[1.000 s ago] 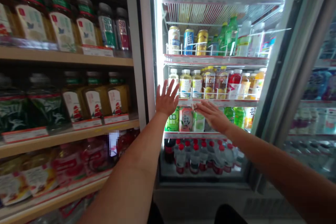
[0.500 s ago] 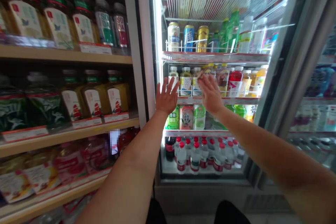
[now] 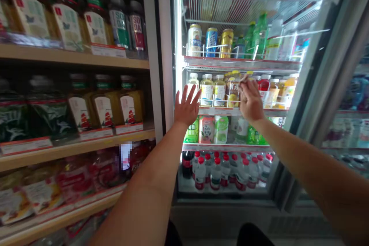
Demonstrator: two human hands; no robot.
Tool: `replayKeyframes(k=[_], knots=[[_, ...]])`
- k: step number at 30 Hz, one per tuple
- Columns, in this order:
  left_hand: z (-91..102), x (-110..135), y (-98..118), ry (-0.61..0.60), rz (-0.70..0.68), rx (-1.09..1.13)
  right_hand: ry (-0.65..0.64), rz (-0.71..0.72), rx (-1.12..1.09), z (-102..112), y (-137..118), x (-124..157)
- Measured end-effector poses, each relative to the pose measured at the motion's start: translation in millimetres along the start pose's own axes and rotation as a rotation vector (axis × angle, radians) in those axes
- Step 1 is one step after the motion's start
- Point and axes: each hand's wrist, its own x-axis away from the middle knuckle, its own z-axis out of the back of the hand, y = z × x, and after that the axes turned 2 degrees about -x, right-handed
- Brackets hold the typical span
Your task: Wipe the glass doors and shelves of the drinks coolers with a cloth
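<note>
My left hand (image 3: 186,108) lies flat with fingers spread against the glass door (image 3: 315,42) of a lit drinks cooler, in front of the left end of a bottle row. Farther right, my right hand (image 3: 252,102) is up at the same pane, fingers bent and close together. At its fingertips shows a bit of what looks like a pale, crumpled cloth (image 3: 243,78); most of it is hidden by the fingers. Behind the glass stand tea bottles (image 3: 206,90) between my hands and a red bottle (image 3: 263,83) just right of my right hand.
Wooden shelves (image 3: 72,60) with large juice bottles (image 3: 105,103) run along the left. Inside the cooler are cans (image 3: 211,42), green bottles (image 3: 261,36) and red-capped bottles (image 3: 216,173). A metal door frame (image 3: 325,96) stands at the right, beside another cooler.
My right hand has slid to the right across the glass, uncovering bottles behind it. My left hand stays spread on the pane. The view has shifted slightly.
</note>
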Motion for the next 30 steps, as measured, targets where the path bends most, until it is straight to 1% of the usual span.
replayKeyframes(k=[2,3,5,6,8,10,14,16,18,21,24,25,26,27,30], knots=[[0.0,0,0,0.006,0.0,-0.002,0.068,-0.146,0.016,-3,15,-23],[-0.1,0,0,0.01,0.0,-0.001,0.091,-0.203,0.029,-6,18,-34],[-0.3,0,0,0.019,-0.005,0.004,0.116,-0.264,0.055,-14,15,-51],[-0.4,1,0,0.021,-0.007,0.007,0.12,-0.265,0.066,-19,9,-57],[-0.5,1,0,0.02,-0.005,0.02,0.097,-0.21,0.072,-30,-10,-62],[-0.6,0,1,0.015,0.001,0.026,0.041,-0.109,0.054,-42,-34,-56],[-0.7,0,1,0.017,-0.002,0.014,-0.115,0.093,-0.028,-57,-76,-25],[-1.0,0,1,0.02,-0.003,0.017,-0.186,0.164,-0.06,-61,-88,-7],[-1.6,0,1,0.019,-0.003,0.028,-0.246,0.234,-0.072,-61,-93,6],[-2.9,0,1,0.024,0.004,0.042,-0.349,0.373,-0.074,-55,-89,13],[-4.5,0,-1,0.038,-0.002,0.043,-0.463,0.518,-0.068,-40,-69,-1],[-5.0,1,-1,0.04,-0.006,0.042,-0.472,0.54,-0.055,-34,-60,-9],[-5.5,1,-2,0.041,-0.01,0.041,-0.454,0.535,-0.034,-28,-51,-19],[-6.0,1,-2,0.042,-0.013,0.04,-0.412,0.498,-0.008,-23,-42,-28],[-6.8,1,-3,0.042,-0.018,0.04,-0.198,0.257,0.076,-16,-20,-51]])
